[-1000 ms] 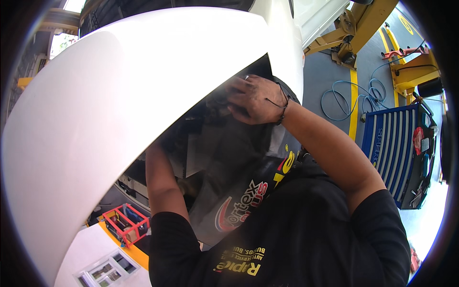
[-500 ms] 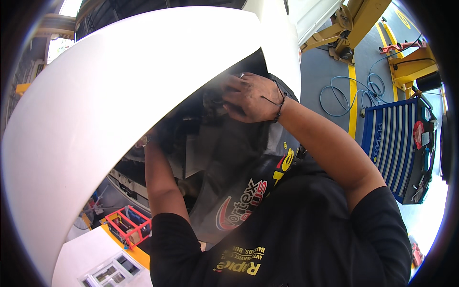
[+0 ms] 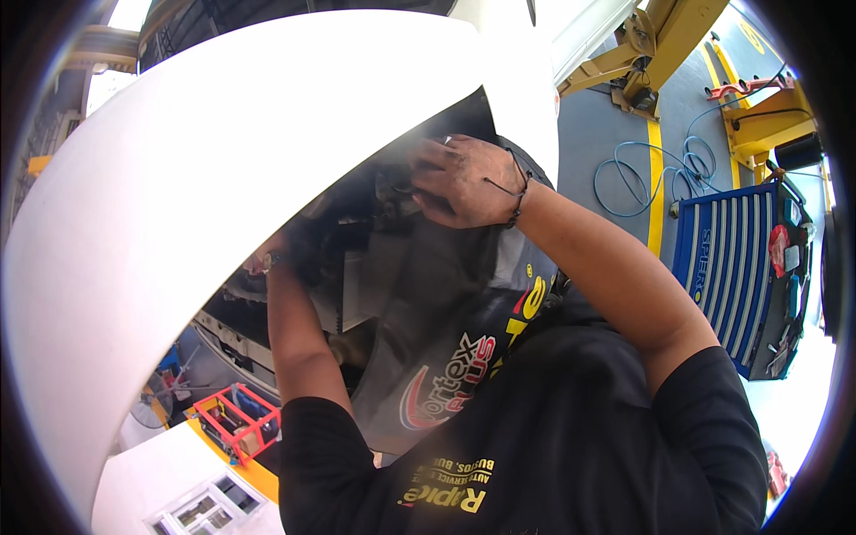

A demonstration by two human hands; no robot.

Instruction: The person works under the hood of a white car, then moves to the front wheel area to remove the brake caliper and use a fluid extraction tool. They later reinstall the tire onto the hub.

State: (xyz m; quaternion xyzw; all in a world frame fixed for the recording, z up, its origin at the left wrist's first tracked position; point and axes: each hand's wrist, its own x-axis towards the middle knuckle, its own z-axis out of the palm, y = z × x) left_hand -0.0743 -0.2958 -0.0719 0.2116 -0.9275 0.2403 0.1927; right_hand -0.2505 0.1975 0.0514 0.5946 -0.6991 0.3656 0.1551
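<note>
A white car hood (image 3: 223,134) hangs raised over a dark engine bay (image 3: 361,205). My right hand (image 3: 468,183), with a dark cord bracelet at the wrist, reaches into the bay near the hood's corner. Its fingers curl down among dark parts, and their tips are hidden, so what they grip does not show. My left hand (image 3: 268,259) reaches under the hood's lower edge. Only its wrist, with a watch, and a bit of the hand show; the fingers are out of sight. A dark grey printed fender cover (image 3: 428,339) drapes over the car's side, between my arms and against my body.
On the right stand a blue tool cabinet (image 3: 727,276) with tools on top and a yellow lift arm (image 3: 655,53). A blue hose (image 3: 624,209) lies coiled on the floor. A red-framed cart (image 3: 236,419) stands at the lower left.
The view has shifted slightly. My right hand stays at nearly the same place with its fingers still curled. A little more of my left wrist shows below the hood edge.
</note>
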